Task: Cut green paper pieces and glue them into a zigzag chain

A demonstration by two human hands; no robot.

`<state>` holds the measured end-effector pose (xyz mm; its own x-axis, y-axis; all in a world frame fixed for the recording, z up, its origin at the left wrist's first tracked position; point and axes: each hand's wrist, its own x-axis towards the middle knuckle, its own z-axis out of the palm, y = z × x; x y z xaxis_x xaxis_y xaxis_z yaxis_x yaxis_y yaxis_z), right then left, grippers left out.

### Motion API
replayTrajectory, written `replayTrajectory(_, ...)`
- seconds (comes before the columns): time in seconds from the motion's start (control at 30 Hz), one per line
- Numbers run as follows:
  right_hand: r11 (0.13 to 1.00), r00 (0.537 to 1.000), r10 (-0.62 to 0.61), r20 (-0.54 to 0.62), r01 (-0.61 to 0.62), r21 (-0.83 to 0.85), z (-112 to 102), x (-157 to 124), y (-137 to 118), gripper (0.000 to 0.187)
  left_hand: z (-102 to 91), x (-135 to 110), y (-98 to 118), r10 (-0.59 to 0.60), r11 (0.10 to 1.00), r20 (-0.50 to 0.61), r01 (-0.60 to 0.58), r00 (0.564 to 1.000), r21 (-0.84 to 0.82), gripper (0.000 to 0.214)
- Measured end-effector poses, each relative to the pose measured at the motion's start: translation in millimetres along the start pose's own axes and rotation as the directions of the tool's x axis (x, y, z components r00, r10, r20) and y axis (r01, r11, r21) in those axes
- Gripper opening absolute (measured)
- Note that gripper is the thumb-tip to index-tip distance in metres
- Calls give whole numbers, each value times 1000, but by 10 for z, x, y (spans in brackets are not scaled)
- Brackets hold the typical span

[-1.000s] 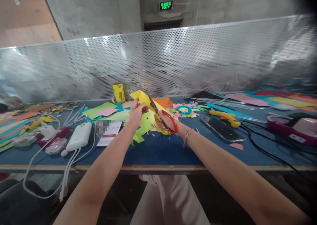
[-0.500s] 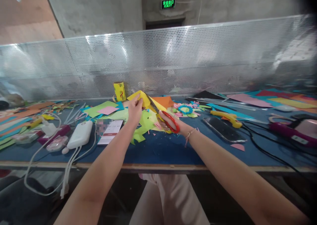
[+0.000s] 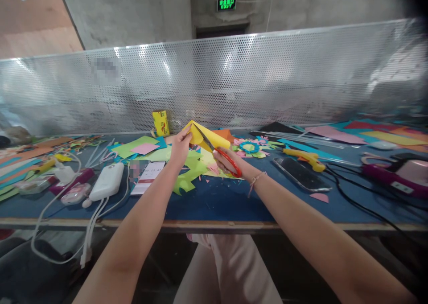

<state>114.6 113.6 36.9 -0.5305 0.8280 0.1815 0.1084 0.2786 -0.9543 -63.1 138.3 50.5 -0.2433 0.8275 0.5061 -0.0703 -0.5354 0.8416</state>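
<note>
My left hand [image 3: 181, 146] pinches a sheet of yellow paper [image 3: 214, 137] near its left end, above the table. My right hand [image 3: 228, 158] is closed around the red handles of a pair of scissors [image 3: 235, 168]. The blades point up and left across the paper, close to my left fingertips. Below my hands lie green paper scraps [image 3: 186, 182]. Just right of the paper rests a paper flower [image 3: 248, 147] with a blue ring and pink petals. A piece of orange paper [image 3: 224, 135] shows partly behind the yellow sheet.
A white power bank [image 3: 107, 181] with cables and a lit phone [image 3: 149, 178] lie to the left. At right are a dark phone [image 3: 301, 174], a yellow glue gun [image 3: 306, 158] and a purple power strip [image 3: 388, 174]. A perforated metal screen [image 3: 207, 81] stands behind the table.
The scissors' handles have come closer together, and the blades look more closed on the yellow paper. The paper's right part now stands out wider to the right. My left hand keeps its pinch.
</note>
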Motion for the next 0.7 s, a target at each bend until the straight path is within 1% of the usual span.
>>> replayTrajectory(0.1, 1000, 999, 12, -38, -12, -7, 2, -7, -31, 28, 11, -15, 6, 17, 1000, -28, -17, 999, 12, 37)
replayTrajectory(0.2, 1000, 998, 6, -70, -7, -12, 9, -1, -33, 26, 46, -54, 9, 52, 998, -101, -50, 993, 23, 38)
replayTrajectory(0.33, 998, 996, 3, -90, -9, -70, 7, 18, 5, 27, 97, -101, -3, 39, 999, -215, -33, 976, 34, 23)
replayTrajectory(0.4, 997, 997, -5, -71, 0, -73, 0, 15, 20, 30, 105, -105, -8, 42, 999, -224, -36, 974, 28, 16)
replayTrajectory(0.47, 999, 999, -7, -45, 5, -45, -8, 0, 21, 33, 99, -98, -5, 63, 998, -210, -58, 976, 29, 12)
replayTrajectory(0.6, 1000, 1000, -23, 15, 23, -16, -22, -36, -5, 39, 75, -84, 35, 101, 993, -199, -86, 975, 84, 11)
replayTrajectory(0.7, 999, 999, -34, 36, 35, -16, -30, -39, -4, 43, 76, -95, 76, 128, 986, -200, -104, 972, 128, 11)
